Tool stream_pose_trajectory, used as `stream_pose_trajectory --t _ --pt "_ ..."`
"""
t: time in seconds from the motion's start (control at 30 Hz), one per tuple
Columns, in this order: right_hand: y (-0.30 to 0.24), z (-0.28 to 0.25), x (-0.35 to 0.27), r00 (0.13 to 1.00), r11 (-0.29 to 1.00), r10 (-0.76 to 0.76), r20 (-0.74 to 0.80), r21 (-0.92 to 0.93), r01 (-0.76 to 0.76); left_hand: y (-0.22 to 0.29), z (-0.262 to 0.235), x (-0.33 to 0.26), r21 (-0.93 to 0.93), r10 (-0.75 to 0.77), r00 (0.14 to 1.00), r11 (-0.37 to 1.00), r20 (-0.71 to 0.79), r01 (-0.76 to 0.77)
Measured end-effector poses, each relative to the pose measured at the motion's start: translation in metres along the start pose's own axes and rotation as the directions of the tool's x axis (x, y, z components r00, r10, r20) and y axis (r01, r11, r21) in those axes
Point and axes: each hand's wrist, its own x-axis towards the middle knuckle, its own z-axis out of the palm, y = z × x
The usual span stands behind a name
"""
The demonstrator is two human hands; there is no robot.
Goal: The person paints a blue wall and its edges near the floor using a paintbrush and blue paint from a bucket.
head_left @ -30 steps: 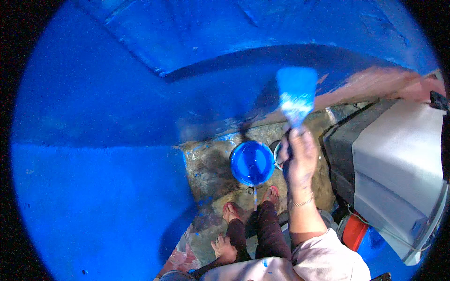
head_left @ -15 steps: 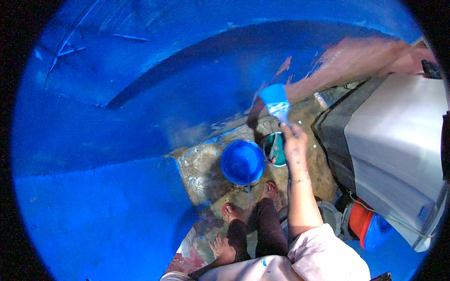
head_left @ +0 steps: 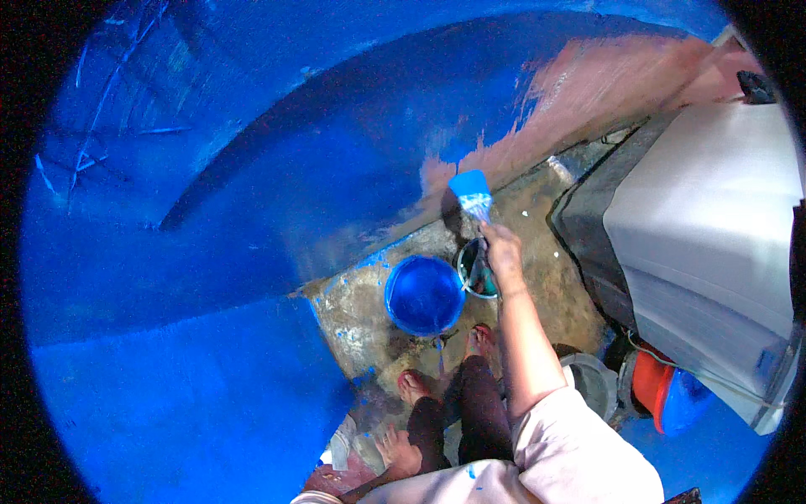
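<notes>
Blue coats most of the wall (head_left: 336, 168), which gives way at the right to a bare pinkish patch (head_left: 604, 76) with a ragged edge. Another blue surface (head_left: 185, 403) fills the lower left. At the right stands a bulky grey casing (head_left: 705, 202), and stained concrete floor (head_left: 546, 273) lies between. The person's dark-trousered legs (head_left: 483, 412) come down onto it; just ahead of the feet stands a bucket (head_left: 393, 294) of blue paint. A grey tub (head_left: 600, 391) sits near a red basin (head_left: 651, 382) and a blue basin (head_left: 684, 403) below the casing. Beside the bucket is a smaller pot (head_left: 480, 296). The left hand (head_left: 400, 449) is low near the left leg, fingers slightly apart, nothing seen in them. The right hand (head_left: 501, 252) has its fingers closed around the handle of the paintbrush (head_left: 473, 195), whose blue bristles lie over the lower pinkish patch; whether they touch it, I cannot tell
</notes>
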Motion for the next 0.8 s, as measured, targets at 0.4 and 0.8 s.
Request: stream_pose_trajectory --t 0.4,0.8 --pt "-0.078 0.007 0.014 0.946 0.926 0.041 0.323 0.343 -0.157 0.014 -0.027 0.004 -0.058 0.033 0.994 0.998 0.100 -0.028" --pt "-0.134 0.066 -0.048 0.922 0.927 -0.369 0.121 0.126 0.354 0.002 -0.012 0.001 -0.002 0.007 0.995 1.000 0.103 -0.007"
